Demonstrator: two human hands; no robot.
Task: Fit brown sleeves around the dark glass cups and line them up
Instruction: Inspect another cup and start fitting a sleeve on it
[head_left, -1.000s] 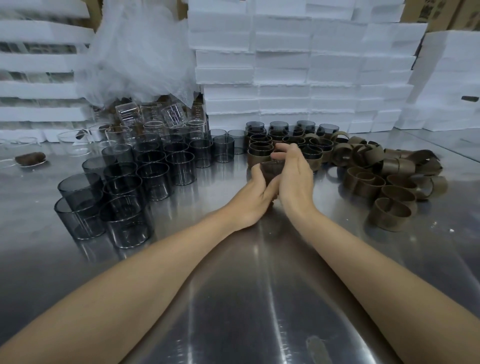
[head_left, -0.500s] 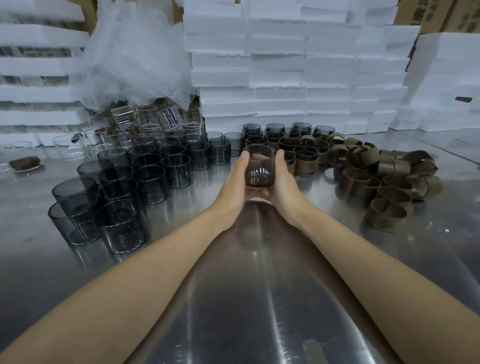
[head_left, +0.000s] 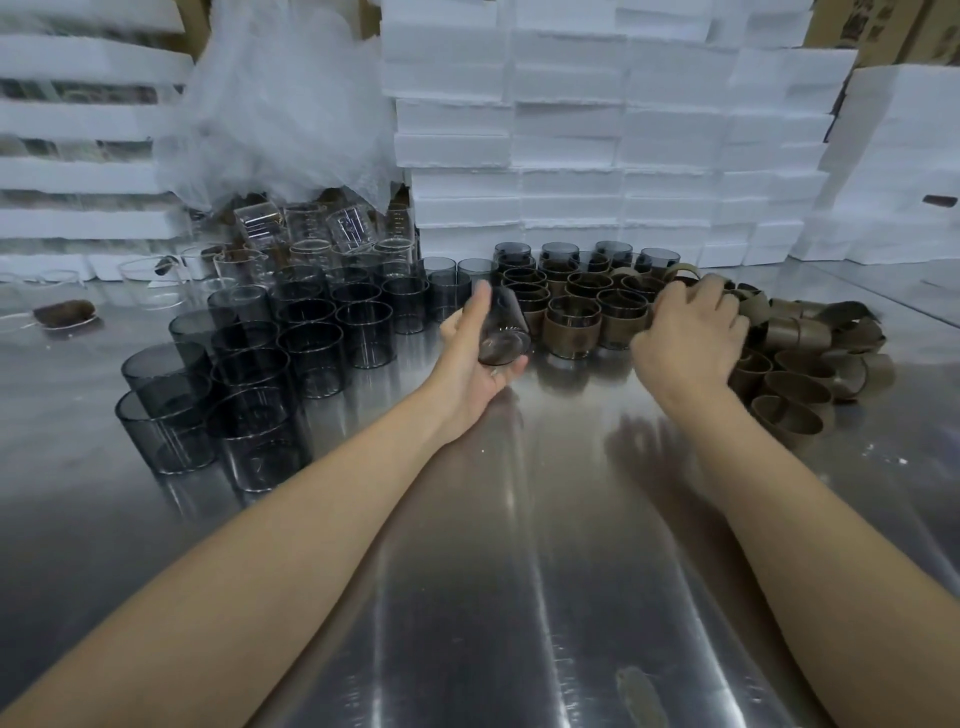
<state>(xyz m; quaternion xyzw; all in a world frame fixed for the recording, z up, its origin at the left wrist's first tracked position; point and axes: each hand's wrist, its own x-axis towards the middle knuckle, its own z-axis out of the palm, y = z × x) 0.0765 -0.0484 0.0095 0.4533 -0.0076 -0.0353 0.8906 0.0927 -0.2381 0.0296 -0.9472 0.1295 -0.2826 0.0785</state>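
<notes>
Far left, on the metal table: brown lump on a clear dish, well apart from the rest.

Left, near to far: cluster of bare cups, dark glass, upright, packed close. Behind them clear glassware under a crumpled plastic sheet.

Centre left: left hand, palm up, clamped around one cup. Thumb along the cup's left side, fingers under its base. Cup bare, lifted off the table, tipped so the base faces the viewer. Half a second ago cupped upright between both hands at centre; now carried by the left alone and shifted slightly left.

Centre, far: block of sleeved cups, upright in rows, touching, each banded in brown.

Centre right: right hand, now off the cup and moved right, well apart from the left hand. Knuckles up, fingers curled onto the near-left edge of the sleeve heap. Cannot tell whether a sleeve is pinched.

Right: heap of loose sleeves, brown rings, jumbled, some lying on their sides.

Back: wall of stacked white foam boxes.
</notes>
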